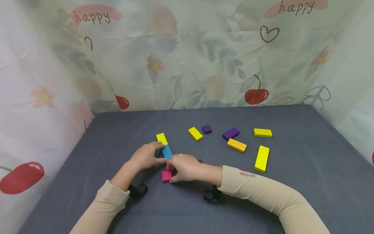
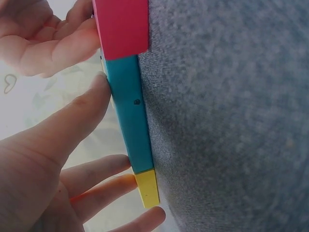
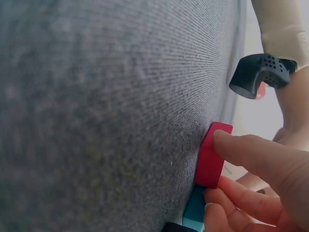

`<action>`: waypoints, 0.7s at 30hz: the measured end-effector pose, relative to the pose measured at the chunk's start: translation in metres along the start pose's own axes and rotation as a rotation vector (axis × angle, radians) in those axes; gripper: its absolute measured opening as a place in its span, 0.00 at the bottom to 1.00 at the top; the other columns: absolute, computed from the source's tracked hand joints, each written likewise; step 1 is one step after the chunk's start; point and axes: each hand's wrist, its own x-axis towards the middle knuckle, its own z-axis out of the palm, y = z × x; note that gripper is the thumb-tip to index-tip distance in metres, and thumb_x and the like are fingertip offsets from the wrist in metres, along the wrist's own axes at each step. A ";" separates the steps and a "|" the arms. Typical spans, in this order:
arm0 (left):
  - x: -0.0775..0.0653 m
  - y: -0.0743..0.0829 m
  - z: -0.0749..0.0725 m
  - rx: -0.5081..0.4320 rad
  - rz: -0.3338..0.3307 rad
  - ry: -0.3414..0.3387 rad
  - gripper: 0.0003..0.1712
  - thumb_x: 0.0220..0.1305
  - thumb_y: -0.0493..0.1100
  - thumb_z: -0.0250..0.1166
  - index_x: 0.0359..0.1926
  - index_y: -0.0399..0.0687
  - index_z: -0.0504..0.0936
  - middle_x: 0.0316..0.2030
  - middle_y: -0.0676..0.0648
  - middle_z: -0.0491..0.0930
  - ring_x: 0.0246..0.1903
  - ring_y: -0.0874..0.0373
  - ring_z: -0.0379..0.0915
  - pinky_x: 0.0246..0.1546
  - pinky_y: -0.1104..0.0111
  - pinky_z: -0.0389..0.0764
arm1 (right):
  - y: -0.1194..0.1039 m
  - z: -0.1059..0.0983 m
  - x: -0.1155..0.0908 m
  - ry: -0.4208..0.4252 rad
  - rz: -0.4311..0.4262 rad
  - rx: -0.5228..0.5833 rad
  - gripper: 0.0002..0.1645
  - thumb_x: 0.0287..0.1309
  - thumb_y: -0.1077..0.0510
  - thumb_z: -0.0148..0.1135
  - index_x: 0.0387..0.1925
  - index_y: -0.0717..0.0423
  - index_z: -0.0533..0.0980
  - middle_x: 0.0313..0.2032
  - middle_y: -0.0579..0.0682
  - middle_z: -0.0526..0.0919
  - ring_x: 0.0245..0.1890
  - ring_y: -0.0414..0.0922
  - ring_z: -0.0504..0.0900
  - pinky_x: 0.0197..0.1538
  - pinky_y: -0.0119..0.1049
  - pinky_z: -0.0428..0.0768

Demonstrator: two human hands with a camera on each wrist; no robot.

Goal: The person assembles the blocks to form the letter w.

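Observation:
A yellow block [image 1: 162, 138], a blue block [image 1: 167, 151] and a pink block [image 1: 167, 176] lie end to end in a row on the grey cloth. My right hand [image 1: 185, 167] pinches the pink block between thumb and fingers, at the near end of the row. In the left wrist view, the pink block [image 2: 123, 29] meets the end of the blue block [image 2: 129, 116]. With fairly straight fingers, my left hand [image 1: 146, 156] touches the row along its left side, around the blue block and its joint with the yellow one. My right hand hides part of the row in the head view.
To the right lie loose blocks: yellow [image 1: 195, 134], small purple [image 1: 206, 129], longer purple [image 1: 230, 133], orange [image 1: 236, 145], and yellow ones [image 1: 262, 133] farther right. A dark piece [image 1: 200, 161] and a pink piece [image 1: 245, 170] show partly behind my right arm. Patterned curtains enclose the table.

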 end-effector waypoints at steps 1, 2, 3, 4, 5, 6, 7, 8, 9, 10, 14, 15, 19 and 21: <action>0.000 0.000 0.000 -0.001 -0.001 -0.002 0.38 0.53 0.57 0.68 0.61 0.42 0.72 0.62 0.39 0.70 0.61 0.41 0.66 0.59 0.48 0.69 | 0.000 0.000 0.000 -0.001 0.001 0.001 0.20 0.46 0.45 0.71 0.40 0.47 0.80 0.36 0.43 0.80 0.33 0.36 0.73 0.38 0.27 0.75; 0.000 0.000 0.000 -0.001 -0.002 -0.005 0.38 0.53 0.57 0.68 0.61 0.42 0.72 0.62 0.38 0.70 0.61 0.41 0.66 0.59 0.48 0.69 | 0.000 0.001 0.001 -0.001 0.001 0.002 0.19 0.46 0.45 0.72 0.40 0.47 0.79 0.35 0.42 0.80 0.33 0.36 0.73 0.38 0.27 0.75; 0.000 0.000 0.000 0.000 -0.003 -0.007 0.38 0.53 0.57 0.68 0.61 0.42 0.72 0.62 0.38 0.69 0.61 0.41 0.66 0.59 0.48 0.69 | 0.000 0.001 0.001 -0.001 -0.001 0.003 0.19 0.46 0.46 0.72 0.39 0.47 0.79 0.35 0.42 0.80 0.32 0.36 0.73 0.37 0.27 0.75; 0.000 0.000 0.000 -0.001 -0.004 -0.009 0.38 0.52 0.57 0.68 0.61 0.42 0.72 0.62 0.38 0.69 0.61 0.41 0.66 0.59 0.48 0.69 | 0.001 0.002 0.001 -0.001 -0.004 0.005 0.19 0.46 0.46 0.72 0.39 0.47 0.79 0.34 0.42 0.80 0.32 0.36 0.72 0.37 0.27 0.75; 0.000 0.000 0.000 -0.001 -0.005 -0.011 0.38 0.53 0.57 0.68 0.61 0.42 0.72 0.62 0.38 0.69 0.61 0.41 0.66 0.59 0.48 0.70 | 0.001 0.002 0.001 0.001 -0.007 0.007 0.18 0.46 0.46 0.72 0.39 0.47 0.79 0.34 0.43 0.80 0.32 0.36 0.72 0.37 0.27 0.75; 0.000 0.000 0.000 -0.001 -0.006 -0.012 0.38 0.53 0.56 0.68 0.61 0.42 0.72 0.62 0.38 0.69 0.61 0.41 0.66 0.59 0.48 0.70 | 0.002 0.002 0.000 0.004 -0.010 0.011 0.18 0.46 0.47 0.72 0.39 0.47 0.78 0.34 0.43 0.79 0.32 0.36 0.72 0.37 0.27 0.74; 0.000 0.000 0.000 0.000 -0.004 -0.010 0.38 0.53 0.56 0.68 0.61 0.42 0.72 0.62 0.38 0.70 0.61 0.41 0.66 0.59 0.48 0.70 | 0.003 0.002 0.000 0.007 -0.011 0.015 0.18 0.46 0.47 0.72 0.38 0.48 0.78 0.34 0.43 0.79 0.32 0.36 0.72 0.37 0.27 0.74; 0.000 0.000 0.000 -0.001 -0.002 -0.008 0.38 0.52 0.56 0.68 0.61 0.41 0.72 0.62 0.38 0.70 0.60 0.41 0.67 0.59 0.48 0.70 | 0.003 0.002 -0.001 0.012 -0.011 0.021 0.18 0.46 0.47 0.72 0.38 0.48 0.78 0.34 0.43 0.79 0.32 0.36 0.72 0.37 0.27 0.74; 0.000 0.000 0.000 -0.001 0.000 -0.006 0.38 0.52 0.56 0.69 0.61 0.41 0.72 0.62 0.38 0.70 0.60 0.41 0.67 0.59 0.48 0.70 | 0.004 0.002 -0.001 0.017 -0.010 0.028 0.18 0.46 0.48 0.72 0.38 0.48 0.78 0.34 0.43 0.79 0.32 0.36 0.72 0.38 0.27 0.74; 0.000 0.000 0.000 -0.003 0.002 -0.004 0.38 0.52 0.56 0.69 0.61 0.41 0.72 0.62 0.38 0.70 0.60 0.41 0.67 0.59 0.48 0.70 | 0.005 0.001 -0.002 0.023 -0.010 0.035 0.18 0.46 0.48 0.72 0.38 0.48 0.78 0.34 0.43 0.79 0.32 0.36 0.72 0.38 0.27 0.74; 0.000 0.000 0.000 -0.010 0.002 0.001 0.39 0.51 0.56 0.69 0.61 0.41 0.72 0.62 0.37 0.70 0.61 0.41 0.66 0.58 0.48 0.71 | 0.009 -0.002 -0.006 0.045 -0.019 0.066 0.17 0.46 0.49 0.72 0.38 0.50 0.79 0.35 0.44 0.79 0.33 0.37 0.72 0.38 0.27 0.74; 0.000 0.000 0.000 -0.009 0.002 0.000 0.39 0.51 0.56 0.69 0.61 0.41 0.72 0.62 0.37 0.69 0.61 0.41 0.66 0.58 0.48 0.71 | 0.010 -0.003 -0.007 0.049 -0.022 0.072 0.17 0.46 0.49 0.71 0.39 0.50 0.79 0.35 0.45 0.79 0.33 0.37 0.72 0.38 0.27 0.74; 0.001 0.001 0.001 -0.019 -0.006 -0.007 0.41 0.51 0.58 0.69 0.62 0.41 0.71 0.63 0.37 0.68 0.61 0.41 0.66 0.59 0.48 0.70 | 0.016 -0.006 -0.011 0.064 -0.029 0.094 0.17 0.47 0.50 0.71 0.38 0.51 0.78 0.36 0.46 0.79 0.33 0.38 0.73 0.38 0.28 0.73; 0.001 0.001 0.001 -0.018 -0.008 -0.008 0.41 0.51 0.58 0.69 0.62 0.41 0.71 0.63 0.37 0.68 0.61 0.41 0.66 0.59 0.48 0.70 | 0.020 -0.008 -0.013 0.070 -0.022 0.106 0.17 0.47 0.51 0.71 0.38 0.51 0.77 0.36 0.46 0.79 0.33 0.38 0.73 0.39 0.30 0.73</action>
